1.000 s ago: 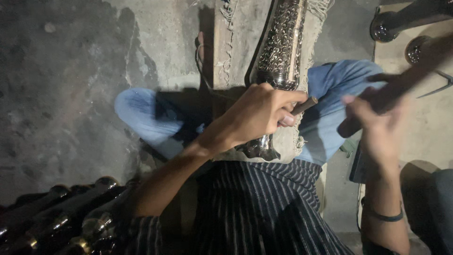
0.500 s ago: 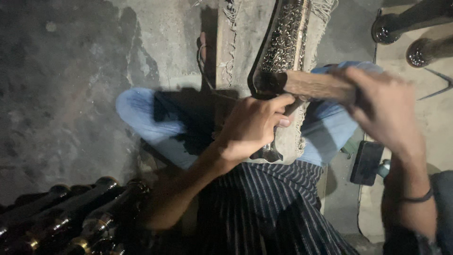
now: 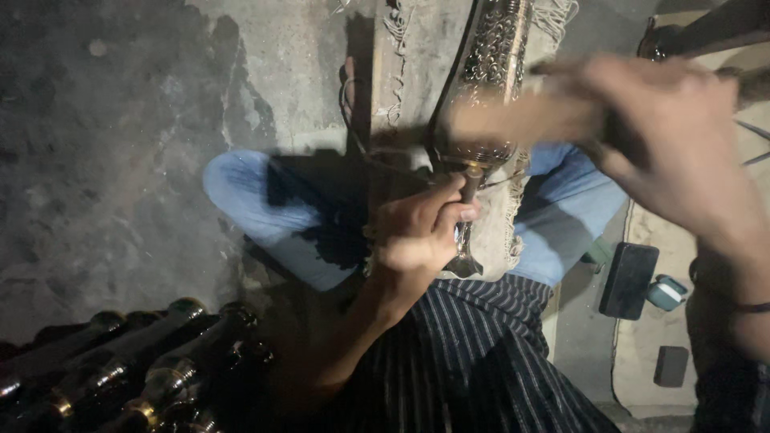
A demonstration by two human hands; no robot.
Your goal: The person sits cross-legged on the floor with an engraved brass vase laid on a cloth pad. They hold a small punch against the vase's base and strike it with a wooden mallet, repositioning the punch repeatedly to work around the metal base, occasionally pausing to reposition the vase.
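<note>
My left hand [image 3: 417,232] is closed around a short metal punch [image 3: 472,183], whose tip rests on the lower end of a long engraved silver metal piece [image 3: 499,56]. That piece lies on a wooden plank [image 3: 401,88] between my crossed legs in blue trousers. My right hand [image 3: 674,144] is raised at the upper right, blurred by motion, and grips a wooden mallet [image 3: 513,116]. The mallet's blurred shaft stretches left across the engraved piece, just above the punch.
Several dark metal tubes with brass rings [image 3: 144,361] lie on the concrete floor at the lower left. A black phone [image 3: 630,281], a small teal case [image 3: 666,293] and a small dark block [image 3: 670,366] lie to my right. More dark pipes [image 3: 706,28] sit at the top right.
My right hand swung the mallet in from the right to the punch, and is now higher, nearer the camera and blurred. My left hand kept the punch on the engraved piece.
</note>
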